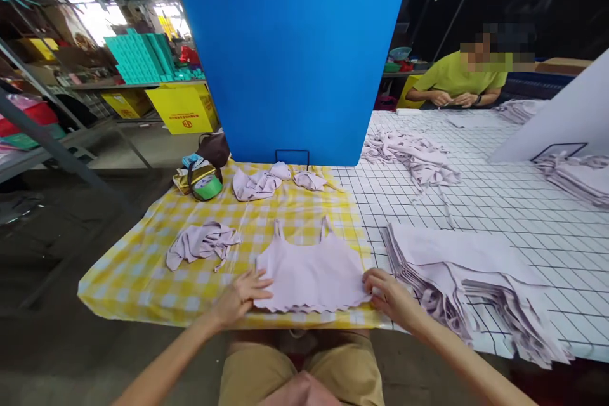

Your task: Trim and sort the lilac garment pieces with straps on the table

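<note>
A pale pink camisole top (311, 273) lies spread flat on the yellow checked cloth (143, 279), its straps pointing away from me and its scalloped hem towards me. My left hand (242, 295) rests on the lower left side of the top, with its fingers stretched out. At the lower right corner, my right hand (387, 295) touches the edge, fingers apart and slightly bent. Left of the top is a crumpled pale pink garment (202, 243). To the right, a stack of pale pink pieces (471, 254) has straps hanging towards the table edge.
A tall blue board (299, 57) stands behind the top, with small crumpled garments (257, 184) before it. Loose pink pieces (413, 155) lie on the white grid cloth (480, 203). A green tape roll (208, 187) is at left. Across the table sits another person (457, 82).
</note>
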Available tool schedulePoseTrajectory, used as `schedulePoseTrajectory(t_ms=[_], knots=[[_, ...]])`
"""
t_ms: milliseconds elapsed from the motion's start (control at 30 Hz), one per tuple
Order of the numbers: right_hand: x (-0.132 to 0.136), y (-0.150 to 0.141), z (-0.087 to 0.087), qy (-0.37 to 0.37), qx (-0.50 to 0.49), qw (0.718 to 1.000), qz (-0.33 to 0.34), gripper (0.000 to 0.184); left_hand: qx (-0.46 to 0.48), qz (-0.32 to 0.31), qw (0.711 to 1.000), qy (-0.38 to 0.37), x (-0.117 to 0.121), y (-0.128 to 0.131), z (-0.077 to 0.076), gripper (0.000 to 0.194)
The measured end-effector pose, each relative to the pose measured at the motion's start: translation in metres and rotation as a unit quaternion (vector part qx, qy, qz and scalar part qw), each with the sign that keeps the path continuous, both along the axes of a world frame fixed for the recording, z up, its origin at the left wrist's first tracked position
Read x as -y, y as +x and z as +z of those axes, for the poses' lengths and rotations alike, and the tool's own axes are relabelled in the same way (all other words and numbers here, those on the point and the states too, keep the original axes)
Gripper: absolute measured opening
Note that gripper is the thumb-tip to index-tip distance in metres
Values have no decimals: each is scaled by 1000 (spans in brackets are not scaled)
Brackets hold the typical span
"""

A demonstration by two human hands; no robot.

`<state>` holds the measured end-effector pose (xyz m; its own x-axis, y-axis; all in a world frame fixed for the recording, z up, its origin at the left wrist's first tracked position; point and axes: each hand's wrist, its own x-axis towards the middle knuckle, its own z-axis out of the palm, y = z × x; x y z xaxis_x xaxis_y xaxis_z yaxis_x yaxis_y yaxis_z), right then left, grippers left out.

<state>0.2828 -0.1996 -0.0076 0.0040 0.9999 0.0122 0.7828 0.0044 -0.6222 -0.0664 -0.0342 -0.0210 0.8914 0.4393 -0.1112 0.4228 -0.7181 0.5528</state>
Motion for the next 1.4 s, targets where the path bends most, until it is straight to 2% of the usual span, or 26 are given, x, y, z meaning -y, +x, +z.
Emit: schedulePoseTrajectory(t_ms=[67,133,267,400,533,600,667,767,867,967,1100,1200,1300,1400], knots=[[15,-6,-11,5,25,1000,3,26,-10,-20,999,46,16,-9,-15,56],[24,-9,-13,7,44,999,1,24,3,-20,996,89,24,-14,-23,57],[28,-9,-12,21,55,998,-14,30,33,-2,989,142,26,-18,-25,63],[27,-9,-18,39,57,998,-14,39,31,-7,988,152,23,-17,-22,60],[26,-10,-15,56,-27,997,-51,27,45,4,993,107,18,-16,-12,58],[26,-9,-3,84,-103,986,-104,19,81,20,994,65,14,-13,0,51],[28,-7,18,115,-180,963,-164,16,128,53,990,18,10,-4,18,43],[42,2,58,134,-250,928,-241,22,191,104,975,-42,10,23,53,31],[75,19,97,161,-241,903,-319,27,228,115,963,-90,18,61,86,23],[120,38,121,201,-201,871,-401,26,253,100,952,-143,32,104,104,22],[169,63,135,221,-163,827,-490,27,279,51,932,-224,50,162,109,27],[186,82,138,231,-151,804,-526,29,288,29,908,-302,62,201,107,32],[185,107,138,215,-143,812,-523,28,270,30,875,-400,70,236,99,44],[168,143,133,188,-100,841,-497,27,264,59,859,-434,70,271,85,54]])
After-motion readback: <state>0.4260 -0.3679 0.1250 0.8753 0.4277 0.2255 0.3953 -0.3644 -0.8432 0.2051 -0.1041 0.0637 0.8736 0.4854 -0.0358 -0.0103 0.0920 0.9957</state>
